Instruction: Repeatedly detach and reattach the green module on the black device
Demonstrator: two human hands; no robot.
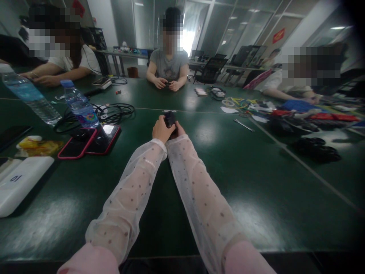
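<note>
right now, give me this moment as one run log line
left hand + right hand: holding black object | left: blue-capped bottle, red-edged phone | right: metal tool

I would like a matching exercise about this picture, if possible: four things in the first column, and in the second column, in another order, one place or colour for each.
1. Black object
2. Overlapping phones
3. Silver tool
4. Blue-capped bottle

A. Lies on the green table, right of the person's hands
B. Just beyond the phones, by black cables
C. Held between left hand and right hand
D. Pinkish-red edges

Pairs: 1-C, 2-D, 3-A, 4-B
</note>
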